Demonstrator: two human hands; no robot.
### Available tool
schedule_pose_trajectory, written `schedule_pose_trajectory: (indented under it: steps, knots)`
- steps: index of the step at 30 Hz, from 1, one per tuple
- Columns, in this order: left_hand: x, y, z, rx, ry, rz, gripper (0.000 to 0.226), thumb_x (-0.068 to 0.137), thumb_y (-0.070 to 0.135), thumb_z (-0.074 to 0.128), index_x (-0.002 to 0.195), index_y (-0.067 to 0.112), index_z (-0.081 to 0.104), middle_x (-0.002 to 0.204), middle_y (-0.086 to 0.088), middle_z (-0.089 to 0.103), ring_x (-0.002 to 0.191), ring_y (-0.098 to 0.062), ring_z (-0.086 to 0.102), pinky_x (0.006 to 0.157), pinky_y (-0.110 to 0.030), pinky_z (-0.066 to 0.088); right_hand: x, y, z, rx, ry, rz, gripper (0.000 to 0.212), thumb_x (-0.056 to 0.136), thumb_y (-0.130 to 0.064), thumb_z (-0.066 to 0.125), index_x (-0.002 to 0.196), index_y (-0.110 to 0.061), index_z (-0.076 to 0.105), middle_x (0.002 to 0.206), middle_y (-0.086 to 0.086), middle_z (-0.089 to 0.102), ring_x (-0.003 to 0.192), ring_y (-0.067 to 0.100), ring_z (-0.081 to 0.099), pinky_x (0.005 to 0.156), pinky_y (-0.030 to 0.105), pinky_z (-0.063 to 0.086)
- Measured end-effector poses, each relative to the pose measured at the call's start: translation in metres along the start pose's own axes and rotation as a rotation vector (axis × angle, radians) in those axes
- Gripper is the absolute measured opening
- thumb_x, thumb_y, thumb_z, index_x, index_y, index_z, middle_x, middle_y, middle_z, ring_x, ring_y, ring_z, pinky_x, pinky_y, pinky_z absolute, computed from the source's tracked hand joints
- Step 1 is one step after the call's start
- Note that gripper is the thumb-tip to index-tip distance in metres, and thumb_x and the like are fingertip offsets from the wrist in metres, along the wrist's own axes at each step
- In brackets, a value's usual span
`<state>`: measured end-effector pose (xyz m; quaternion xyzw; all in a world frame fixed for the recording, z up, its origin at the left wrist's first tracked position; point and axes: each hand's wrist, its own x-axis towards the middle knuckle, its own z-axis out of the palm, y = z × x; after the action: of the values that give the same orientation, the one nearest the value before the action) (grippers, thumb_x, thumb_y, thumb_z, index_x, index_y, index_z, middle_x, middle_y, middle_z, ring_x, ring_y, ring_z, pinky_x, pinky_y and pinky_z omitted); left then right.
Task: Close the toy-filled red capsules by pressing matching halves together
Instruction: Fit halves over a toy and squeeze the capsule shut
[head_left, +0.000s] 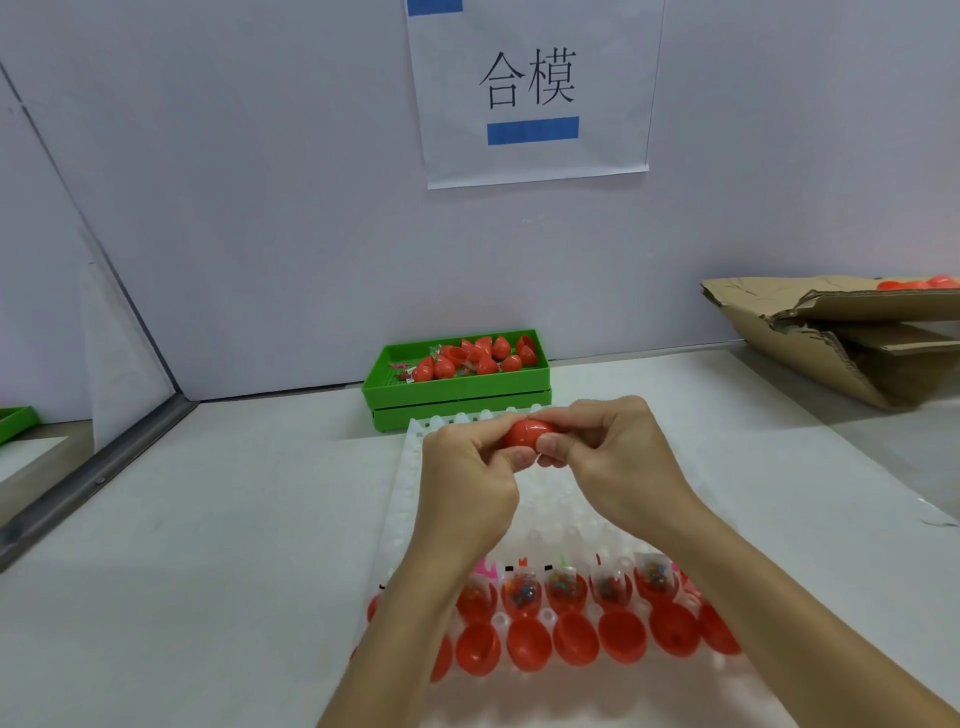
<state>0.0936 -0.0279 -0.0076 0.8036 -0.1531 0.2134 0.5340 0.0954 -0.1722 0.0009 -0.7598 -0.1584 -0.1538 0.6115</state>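
While both hands pinch it from opposite ends, the red capsule sits directly between them with its long axis running left-right, so the closing force looks like a straight inward squeeze along that axis. Left hand has thumb and fingers curled on the left half, right hand curled on the right half; both look equally near, and the seam is hidden, so whether the halves are fully seated cannot be told. Below the grip, toward the person, 2 rows wait in the white tray: toy-filled halves and empty halves.
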Motion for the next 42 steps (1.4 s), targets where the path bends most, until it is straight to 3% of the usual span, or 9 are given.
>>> schedule_pose_trajectory:
  steps: [3,7,13,17,21,26,35,42]
  knots:
    - [0.003,0.001,-0.004,-0.021,-0.056,-0.025,0.03,0.088,-0.004,0.067,0.113,0.01,0.074,0.096,-0.001,0.076,0.091,-0.011,0.072,0.088,-0.032,0.058,0.001,-0.001,-0.001,-0.011,0.003,0.025,0.04,0.086,0.002,0.073,0.087,-0.038,0.074,0.076,-0.014,0.077,0.074,0.006,0.073,0.072,0.015,0.057]
    - [0.004,0.002,-0.007,-0.133,-0.055,-0.08,0.028,0.085,0.001,0.073,0.111,0.011,0.074,0.094,0.0,0.077,0.087,-0.01,0.073,0.084,-0.032,0.06,0.002,-0.002,-0.005,-0.012,-0.01,0.036,0.034,0.087,-0.005,0.074,0.092,-0.038,0.072,0.081,-0.009,0.078,0.079,0.008,0.074,0.078,0.017,0.058]
    - [0.003,0.001,-0.007,-0.281,-0.081,-0.148,0.03,0.092,0.007,0.066,0.122,0.005,0.067,0.103,-0.005,0.076,0.092,-0.014,0.074,0.075,-0.024,0.059,0.001,0.001,-0.007,0.006,0.0,0.059,0.021,0.093,-0.008,0.068,0.112,-0.013,0.075,0.091,-0.003,0.078,0.083,0.008,0.074,0.075,0.019,0.058]
    - [0.004,0.0,-0.007,-0.347,-0.059,-0.192,0.029,0.09,0.004,0.068,0.119,0.008,0.067,0.103,-0.006,0.076,0.091,-0.016,0.075,0.074,-0.023,0.059,0.002,0.003,-0.008,0.036,0.032,0.086,0.029,0.089,-0.007,0.072,0.117,-0.014,0.071,0.096,-0.001,0.077,0.083,0.008,0.074,0.077,0.019,0.059]
    - [0.004,0.0,-0.007,-0.343,0.0,-0.2,0.025,0.082,0.0,0.074,0.105,0.01,0.077,0.092,0.001,0.078,0.088,-0.011,0.074,0.074,-0.021,0.058,0.001,0.001,-0.01,0.027,0.051,0.056,0.023,0.084,-0.002,0.076,0.099,-0.019,0.078,0.082,-0.007,0.078,0.074,0.008,0.074,0.07,0.018,0.058]
    - [0.002,0.001,-0.001,-0.276,0.094,-0.198,0.029,0.076,-0.007,0.076,0.095,0.015,0.078,0.077,0.013,0.076,0.078,0.002,0.07,0.067,-0.007,0.051,-0.001,0.001,-0.005,0.021,0.087,0.038,0.037,0.08,0.01,0.075,0.077,-0.027,0.073,0.067,-0.014,0.073,0.064,0.001,0.068,0.064,0.012,0.053]
    - [0.001,0.002,-0.003,-0.169,0.045,-0.164,0.028,0.079,-0.006,0.075,0.099,0.014,0.076,0.074,0.022,0.071,0.081,0.008,0.068,0.07,-0.005,0.05,-0.003,0.003,-0.002,0.007,0.09,0.045,0.033,0.078,0.014,0.074,0.077,-0.019,0.074,0.077,-0.005,0.074,0.072,0.004,0.072,0.067,0.013,0.055]
    - [0.001,0.001,-0.001,-0.174,0.028,-0.153,0.027,0.08,-0.007,0.074,0.104,0.006,0.076,0.09,0.004,0.076,0.08,0.005,0.07,0.07,-0.007,0.051,-0.002,0.003,-0.003,-0.079,0.079,0.031,0.025,0.081,0.012,0.072,0.086,-0.012,0.077,0.078,0.0,0.074,0.068,0.002,0.07,0.065,0.012,0.053]
